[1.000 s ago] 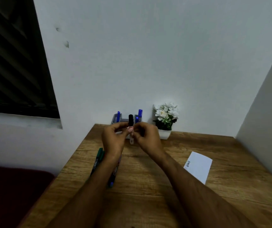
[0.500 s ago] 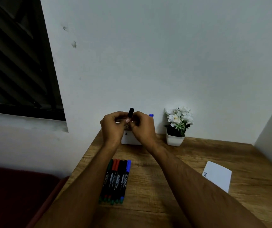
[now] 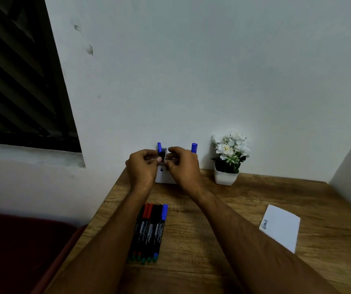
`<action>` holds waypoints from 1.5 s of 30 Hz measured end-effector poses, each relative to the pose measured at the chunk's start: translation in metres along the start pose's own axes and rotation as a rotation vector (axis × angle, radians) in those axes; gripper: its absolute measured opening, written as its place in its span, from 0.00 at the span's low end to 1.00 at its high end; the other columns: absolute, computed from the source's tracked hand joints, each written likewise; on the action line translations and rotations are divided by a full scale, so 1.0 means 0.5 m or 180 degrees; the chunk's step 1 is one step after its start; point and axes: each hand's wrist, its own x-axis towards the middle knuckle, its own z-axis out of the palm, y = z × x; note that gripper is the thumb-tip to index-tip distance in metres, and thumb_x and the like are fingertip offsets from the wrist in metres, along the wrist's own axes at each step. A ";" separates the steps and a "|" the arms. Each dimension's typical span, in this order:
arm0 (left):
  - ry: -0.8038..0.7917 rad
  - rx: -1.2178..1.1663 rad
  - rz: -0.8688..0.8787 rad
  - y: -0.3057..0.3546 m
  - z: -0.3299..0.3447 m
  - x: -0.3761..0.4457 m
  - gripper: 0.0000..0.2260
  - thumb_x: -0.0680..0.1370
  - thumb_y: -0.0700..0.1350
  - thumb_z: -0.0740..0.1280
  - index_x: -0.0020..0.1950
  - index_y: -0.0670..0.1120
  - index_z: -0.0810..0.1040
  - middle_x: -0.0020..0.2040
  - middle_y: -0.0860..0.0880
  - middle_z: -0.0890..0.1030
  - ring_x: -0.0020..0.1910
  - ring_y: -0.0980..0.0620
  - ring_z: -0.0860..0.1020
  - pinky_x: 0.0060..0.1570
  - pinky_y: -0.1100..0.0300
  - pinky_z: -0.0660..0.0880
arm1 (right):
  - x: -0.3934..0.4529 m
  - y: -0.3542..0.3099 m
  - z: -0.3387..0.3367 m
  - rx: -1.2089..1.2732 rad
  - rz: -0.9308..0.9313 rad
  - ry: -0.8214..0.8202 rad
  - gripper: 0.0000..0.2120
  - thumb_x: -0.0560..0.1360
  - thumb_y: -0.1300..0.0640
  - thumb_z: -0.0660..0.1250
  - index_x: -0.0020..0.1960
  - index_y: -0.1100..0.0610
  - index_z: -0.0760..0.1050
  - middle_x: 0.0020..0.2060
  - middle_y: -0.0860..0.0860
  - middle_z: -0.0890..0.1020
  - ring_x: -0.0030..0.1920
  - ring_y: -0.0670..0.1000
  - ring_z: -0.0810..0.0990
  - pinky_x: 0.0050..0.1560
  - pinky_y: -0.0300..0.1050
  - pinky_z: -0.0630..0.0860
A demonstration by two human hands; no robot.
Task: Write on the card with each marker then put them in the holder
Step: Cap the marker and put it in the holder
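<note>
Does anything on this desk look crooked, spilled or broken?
Nothing spilled or broken. The white card lies askew to the wooden desk's edge. Two dark marks blemish the wall. The loose markers lie neatly side by side.

Markers lying in a row on the table [image 3: 191, 272]: five [image 3: 149, 230]. Blue-capped markers upright at 12 o'clock: two [image 3: 194, 147]. Black-capped marker held: one [image 3: 161, 154]. Cards: one [image 3: 280, 227]. Flower pots: one [image 3: 226, 177]. Hands: two.
</note>
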 end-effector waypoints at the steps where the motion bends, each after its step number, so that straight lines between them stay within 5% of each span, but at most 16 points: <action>1: -0.0011 0.0009 -0.0005 -0.001 -0.001 -0.005 0.11 0.72 0.37 0.76 0.53 0.39 0.84 0.48 0.45 0.86 0.42 0.56 0.81 0.41 0.76 0.71 | -0.006 0.001 -0.002 0.0011 -0.0045 -0.0006 0.18 0.77 0.65 0.73 0.67 0.61 0.80 0.56 0.55 0.87 0.55 0.49 0.85 0.55 0.30 0.77; 8: -0.0475 0.0419 -0.0035 -0.009 -0.018 -0.048 0.05 0.71 0.37 0.77 0.45 0.42 0.84 0.40 0.51 0.83 0.38 0.59 0.79 0.37 0.76 0.72 | -0.068 0.025 -0.022 0.0029 -0.0117 -0.0105 0.16 0.78 0.64 0.72 0.65 0.59 0.80 0.56 0.52 0.86 0.54 0.46 0.85 0.58 0.43 0.83; 12: -0.1167 0.1178 -0.0107 -0.020 -0.026 -0.069 0.10 0.66 0.39 0.80 0.36 0.51 0.82 0.38 0.52 0.83 0.42 0.55 0.82 0.49 0.57 0.80 | -0.103 0.047 -0.037 -0.0012 -0.0096 -0.0073 0.14 0.78 0.66 0.72 0.63 0.60 0.82 0.52 0.52 0.87 0.50 0.46 0.85 0.56 0.43 0.84; 14: -0.1372 0.1497 -0.0168 -0.016 -0.029 -0.084 0.11 0.63 0.41 0.82 0.34 0.52 0.81 0.38 0.53 0.83 0.42 0.55 0.82 0.47 0.58 0.79 | -0.117 0.055 -0.044 -0.0017 -0.0074 -0.0028 0.13 0.77 0.66 0.73 0.61 0.60 0.83 0.50 0.52 0.88 0.48 0.45 0.86 0.54 0.42 0.85; 18: -0.1709 0.2034 -0.0143 -0.001 -0.023 -0.110 0.13 0.61 0.45 0.83 0.40 0.49 0.83 0.43 0.51 0.82 0.43 0.54 0.80 0.43 0.60 0.77 | -0.143 0.065 -0.060 -0.0036 0.0049 -0.0092 0.14 0.76 0.64 0.74 0.62 0.58 0.82 0.50 0.50 0.87 0.49 0.42 0.84 0.54 0.34 0.82; 24: -0.1749 0.2377 -0.0001 0.010 -0.003 -0.138 0.13 0.64 0.43 0.82 0.45 0.47 0.83 0.50 0.47 0.81 0.48 0.48 0.80 0.47 0.56 0.79 | -0.166 0.081 -0.082 0.0101 0.0187 -0.0141 0.15 0.77 0.65 0.73 0.62 0.58 0.82 0.49 0.49 0.87 0.48 0.44 0.85 0.53 0.46 0.85; 35: -0.1921 0.1697 -0.0070 0.043 0.060 -0.165 0.09 0.67 0.41 0.80 0.44 0.50 0.86 0.45 0.54 0.84 0.48 0.54 0.81 0.50 0.61 0.78 | -0.189 0.115 -0.137 0.0238 0.0419 -0.0027 0.09 0.77 0.62 0.73 0.56 0.56 0.85 0.45 0.46 0.87 0.45 0.44 0.86 0.49 0.49 0.86; 40: -0.1714 0.1011 -0.0331 0.072 0.093 -0.169 0.09 0.69 0.43 0.79 0.48 0.47 0.86 0.43 0.54 0.82 0.43 0.60 0.78 0.44 0.68 0.72 | -0.205 0.134 -0.182 0.0351 0.0572 -0.0009 0.03 0.78 0.58 0.73 0.49 0.54 0.86 0.39 0.48 0.88 0.39 0.46 0.87 0.46 0.50 0.85; 45: -0.1487 0.0279 -0.0650 0.090 0.131 -0.192 0.07 0.68 0.39 0.79 0.45 0.43 0.86 0.43 0.46 0.85 0.39 0.56 0.82 0.31 0.71 0.74 | -0.232 0.135 -0.226 0.0644 0.0636 -0.0123 0.14 0.80 0.48 0.71 0.40 0.54 0.86 0.32 0.49 0.86 0.33 0.48 0.85 0.38 0.49 0.82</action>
